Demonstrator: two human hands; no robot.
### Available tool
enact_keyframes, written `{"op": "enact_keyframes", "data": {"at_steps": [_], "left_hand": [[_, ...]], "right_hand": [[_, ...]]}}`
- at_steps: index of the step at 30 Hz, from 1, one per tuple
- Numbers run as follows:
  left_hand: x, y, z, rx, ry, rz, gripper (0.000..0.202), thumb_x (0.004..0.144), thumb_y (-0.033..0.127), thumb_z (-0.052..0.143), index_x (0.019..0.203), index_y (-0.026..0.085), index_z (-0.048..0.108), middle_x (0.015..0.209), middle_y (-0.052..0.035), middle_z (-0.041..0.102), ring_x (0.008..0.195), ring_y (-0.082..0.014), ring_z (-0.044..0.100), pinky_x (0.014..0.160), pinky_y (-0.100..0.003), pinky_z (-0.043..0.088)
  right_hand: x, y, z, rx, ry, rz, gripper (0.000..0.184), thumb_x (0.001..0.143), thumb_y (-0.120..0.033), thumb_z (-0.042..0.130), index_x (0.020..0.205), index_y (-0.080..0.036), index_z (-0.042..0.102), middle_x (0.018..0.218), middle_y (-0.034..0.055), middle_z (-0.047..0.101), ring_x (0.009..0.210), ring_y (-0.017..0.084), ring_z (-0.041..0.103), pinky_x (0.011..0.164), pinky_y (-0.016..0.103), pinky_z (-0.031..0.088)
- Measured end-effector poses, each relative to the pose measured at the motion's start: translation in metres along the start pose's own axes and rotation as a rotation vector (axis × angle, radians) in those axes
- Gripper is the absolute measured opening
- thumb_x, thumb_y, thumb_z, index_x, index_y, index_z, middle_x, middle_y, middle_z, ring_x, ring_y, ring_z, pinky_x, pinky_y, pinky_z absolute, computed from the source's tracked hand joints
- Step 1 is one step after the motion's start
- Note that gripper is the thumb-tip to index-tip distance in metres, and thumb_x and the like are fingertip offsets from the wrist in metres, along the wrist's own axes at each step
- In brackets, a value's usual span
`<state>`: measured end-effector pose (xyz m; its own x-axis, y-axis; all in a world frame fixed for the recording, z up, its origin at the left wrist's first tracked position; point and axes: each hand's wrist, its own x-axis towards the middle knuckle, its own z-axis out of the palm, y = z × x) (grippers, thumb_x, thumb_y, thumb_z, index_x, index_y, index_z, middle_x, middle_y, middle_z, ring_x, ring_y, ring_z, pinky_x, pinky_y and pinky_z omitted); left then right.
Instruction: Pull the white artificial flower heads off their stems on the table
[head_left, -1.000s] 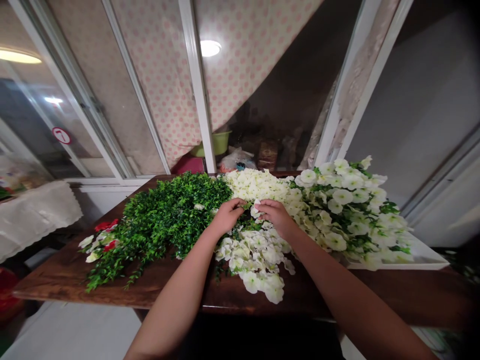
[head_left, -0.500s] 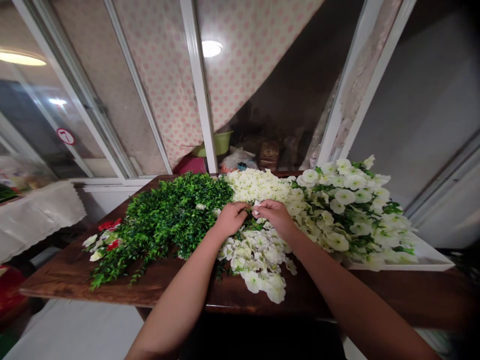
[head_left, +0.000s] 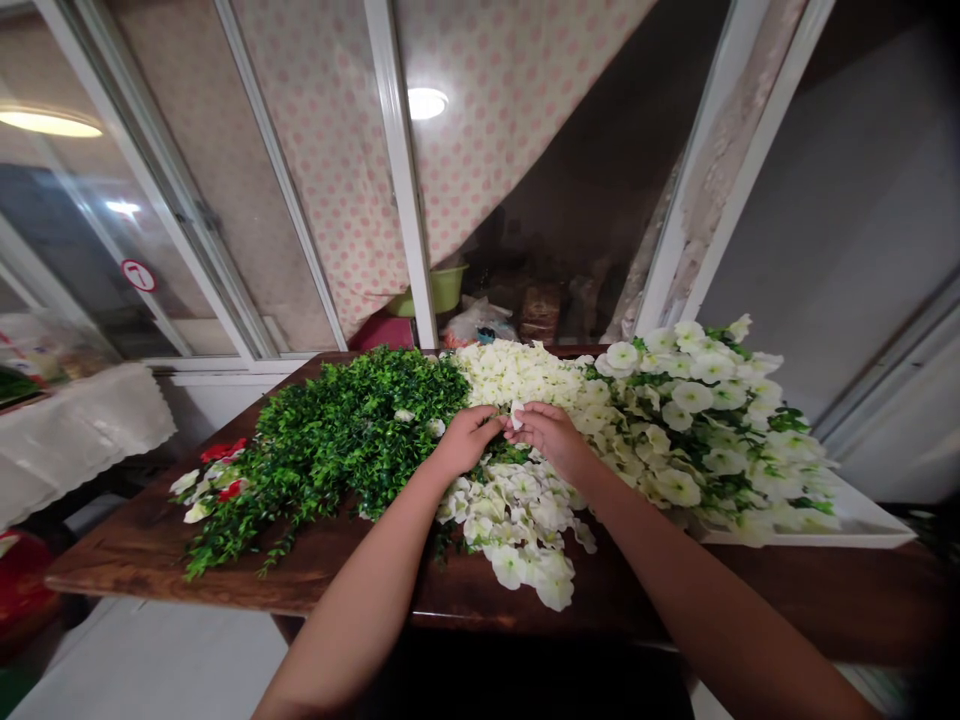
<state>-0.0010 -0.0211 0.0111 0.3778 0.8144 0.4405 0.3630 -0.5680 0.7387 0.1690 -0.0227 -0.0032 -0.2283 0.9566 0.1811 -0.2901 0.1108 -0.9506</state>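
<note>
The left hand (head_left: pixel 466 442) curls half closed at lower centre, resting against green leafy sprays (head_left: pixel 352 430); whether it grips anything cannot be told. The right hand (head_left: pixel 550 437), just beside it, pinches a small white petal (head_left: pixel 516 412) above loose white flowers (head_left: pixel 517 525) on a dark wooden table (head_left: pixel 112 572)

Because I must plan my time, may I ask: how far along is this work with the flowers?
It seems about midway. Looking done: a pile of loose white blossoms lies on the wooden table beside green leafy sprays. In hand: the left hand and right hand are together over a small white petal. Remaining: the white flowers on leafy stems at the right seem not yet separated.
</note>
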Motion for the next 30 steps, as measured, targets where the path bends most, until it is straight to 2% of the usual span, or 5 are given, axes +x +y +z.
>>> {"op": "enact_keyframes", "data": {"at_steps": [4,8,13,19,30], "left_hand": [[0.001,0.0,0.004,-0.284,0.004,-0.085,0.029,0.085,0.035,0.046,0.063,0.017,0.052,0.059,0.0021,0.05,0.058,-0.0115,0.045,0.06,-0.024,0.037],[0.002,0.002,0.007,-0.439,-0.023,-0.11,0.031,0.083,0.032,0.044,0.055,0.018,0.045,0.056,0.0009,0.051,0.054,-0.0106,0.047,0.059,-0.024,0.039],[0.002,0.001,0.011,-0.524,-0.007,-0.159,0.032,0.082,0.033,0.042,0.053,0.019,0.04,0.053,0.0013,0.049,0.048,-0.0094,0.045,0.054,-0.024,0.037],[0.003,0.0,0.017,-0.643,0.003,-0.125,0.031,0.082,0.031,0.043,0.054,0.019,0.04,0.053,0.0019,0.048,0.047,-0.0085,0.042,0.053,-0.024,0.035],[0.002,0.007,0.022,-0.688,0.048,-0.161,0.029,0.079,0.029,0.046,0.054,0.019,0.037,0.05,0.0028,0.044,0.047,-0.0086,0.042,0.049,-0.024,0.031]], "right_hand": [[-0.001,0.005,0.004,-0.008,-0.048,-0.033,0.029,0.073,-0.049,0.067,0.075,-0.021,0.058,0.076,0.0043,0.066,0.071,0.021,0.065,0.075,0.037,0.053],[-0.005,0.006,0.011,0.037,-0.056,-0.069,0.028,0.074,-0.047,0.067,0.073,-0.021,0.057,0.073,0.0027,0.064,0.068,0.018,0.062,0.073,0.035,0.05],[-0.007,0.007,0.017,0.146,-0.062,-0.075,0.024,0.074,-0.042,0.07,0.072,-0.02,0.059,0.069,0.0008,0.06,0.065,0.015,0.057,0.065,0.029,0.046],[-0.005,0.014,0.018,0.259,-0.037,-0.118,0.02,0.075,-0.037,0.071,0.072,-0.021,0.061,0.067,-0.0002,0.058,0.062,0.013,0.052,0.06,0.028,0.041],[-0.008,0.011,0.022,0.22,-0.01,-0.139,0.02,0.076,-0.035,0.069,0.069,-0.02,0.059,0.063,-0.0023,0.058,0.058,0.012,0.051,0.058,0.026,0.04]]}}
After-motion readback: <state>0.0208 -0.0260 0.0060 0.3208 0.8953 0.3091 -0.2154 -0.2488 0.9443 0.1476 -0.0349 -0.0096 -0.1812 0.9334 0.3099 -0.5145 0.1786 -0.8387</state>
